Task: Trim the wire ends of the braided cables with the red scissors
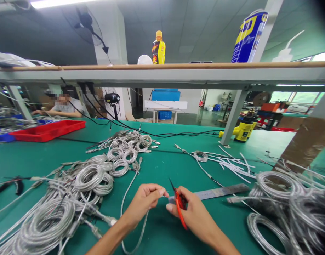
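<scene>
My left hand (145,200) pinches the end of a thin silver-grey cable (127,193) that trails off toward the pile and loops down near my forearm. My right hand (191,212) grips small red-handled cutters (180,207), their dark tip pointing up beside the cable end. Both hands hover low over the green mat (162,166), almost touching each other. A steel ruler (218,192) lies flat just behind my right hand.
Coiled silver cables are heaped at the left (80,184) and right (287,202). Loose white wire pieces (231,164) lie at mid right. A red tray (47,130) sits at far left, where another person (63,104) works. An overhead shelf (162,71) carries bottles.
</scene>
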Available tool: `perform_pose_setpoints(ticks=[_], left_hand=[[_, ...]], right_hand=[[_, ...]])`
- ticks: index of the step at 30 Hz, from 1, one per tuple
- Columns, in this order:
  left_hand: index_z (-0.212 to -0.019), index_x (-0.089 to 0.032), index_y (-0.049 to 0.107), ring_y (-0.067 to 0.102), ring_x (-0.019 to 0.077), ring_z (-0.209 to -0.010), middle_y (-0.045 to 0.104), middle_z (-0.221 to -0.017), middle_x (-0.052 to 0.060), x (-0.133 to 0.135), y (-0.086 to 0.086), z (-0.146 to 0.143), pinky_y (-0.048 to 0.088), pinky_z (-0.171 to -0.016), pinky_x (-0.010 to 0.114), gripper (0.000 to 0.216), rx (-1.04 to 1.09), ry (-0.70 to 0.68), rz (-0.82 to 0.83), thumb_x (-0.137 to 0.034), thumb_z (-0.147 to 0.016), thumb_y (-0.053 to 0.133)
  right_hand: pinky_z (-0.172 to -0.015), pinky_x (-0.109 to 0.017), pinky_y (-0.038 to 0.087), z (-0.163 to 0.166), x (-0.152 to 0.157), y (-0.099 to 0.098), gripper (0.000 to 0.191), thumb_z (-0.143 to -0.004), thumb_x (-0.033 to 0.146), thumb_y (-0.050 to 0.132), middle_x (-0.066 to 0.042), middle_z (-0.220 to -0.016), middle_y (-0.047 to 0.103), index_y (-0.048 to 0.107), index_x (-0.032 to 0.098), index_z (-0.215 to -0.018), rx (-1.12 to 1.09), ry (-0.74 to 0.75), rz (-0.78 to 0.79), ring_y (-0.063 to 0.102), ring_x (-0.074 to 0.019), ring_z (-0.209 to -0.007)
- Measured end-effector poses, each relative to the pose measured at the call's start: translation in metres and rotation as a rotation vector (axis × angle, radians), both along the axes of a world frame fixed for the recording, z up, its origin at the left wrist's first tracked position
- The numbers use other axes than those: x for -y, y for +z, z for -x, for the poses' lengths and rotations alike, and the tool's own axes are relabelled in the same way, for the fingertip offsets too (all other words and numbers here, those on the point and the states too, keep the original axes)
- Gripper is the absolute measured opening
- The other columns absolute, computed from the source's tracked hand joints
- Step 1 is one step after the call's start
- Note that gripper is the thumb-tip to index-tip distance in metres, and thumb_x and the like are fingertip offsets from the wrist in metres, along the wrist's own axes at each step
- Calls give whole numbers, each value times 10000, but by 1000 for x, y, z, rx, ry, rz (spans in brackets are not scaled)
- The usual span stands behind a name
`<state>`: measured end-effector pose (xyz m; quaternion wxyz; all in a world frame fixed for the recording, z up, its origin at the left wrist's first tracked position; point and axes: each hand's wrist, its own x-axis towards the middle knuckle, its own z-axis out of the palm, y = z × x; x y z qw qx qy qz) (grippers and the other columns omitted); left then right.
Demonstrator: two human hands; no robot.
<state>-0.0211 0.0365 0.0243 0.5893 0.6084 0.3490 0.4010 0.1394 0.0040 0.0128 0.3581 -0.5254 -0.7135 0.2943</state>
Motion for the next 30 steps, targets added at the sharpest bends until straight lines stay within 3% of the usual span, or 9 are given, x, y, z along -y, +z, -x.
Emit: perform_pose_setpoints(ticks=[7, 17, 26, 30], left_hand=[[-638, -103, 623, 173, 31, -366, 285, -385, -82, 0, 1, 1, 90, -373, 194, 228, 43, -51, 13, -314, -680, 547], [-630, -103, 621, 179, 21, -368, 337, -425, -70, -1, 2, 5, 93, -367, 187, 220, 40, -131, 7, -294, -704, 542], [-629, -101, 624, 178, 31, -373, 310, -405, -72, -2, 0, 6, 89, -376, 193, 235, 5, -136, 0, -302, -707, 529], [-620, -102, 627, 171, 31, -371, 308, -401, -72, -1, 0, 7, 83, -379, 197, 233, 3, -148, 17, -298, -702, 531]], right_hand=[[-455, -188, 209, 6, 5, 1, 275, -697, 346, 488, 75, -512, 319, 298, 195, -566, 159, -90, -31, 284, -85, -497], [-508, -197, 237, 3, 6, 4, 321, -706, 413, 473, 71, -495, 347, 336, 181, -532, 237, -61, -116, 304, -88, -513], [-511, -202, 237, 1, 5, 1, 339, -705, 410, 480, 66, -488, 345, 346, 172, -505, 254, -47, -128, 312, -91, -535], [-463, -194, 204, 1, 5, 0, 355, -710, 399, 483, 70, -506, 266, 292, 177, -510, 172, -2, -71, 261, -77, -509]])
